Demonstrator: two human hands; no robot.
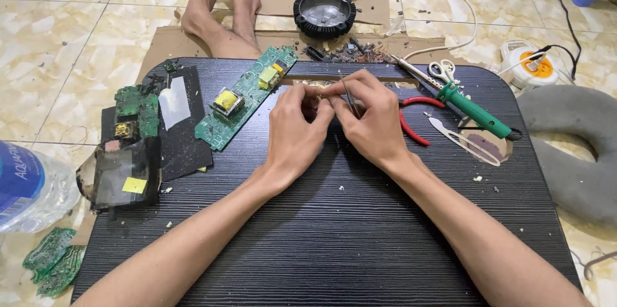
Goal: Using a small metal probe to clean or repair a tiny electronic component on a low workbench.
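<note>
Left hand: fingers pinch a small part, mostly hidden, over the black counter.
Right hand: pinches thin tweezers, tips at that part, touching the left hand.
Long green circuit board: flat, just left of the hands.
Red pliers: just right of the hands.
Green soldering iron: right of the pliers.
Scissors: behind the iron.
</note>
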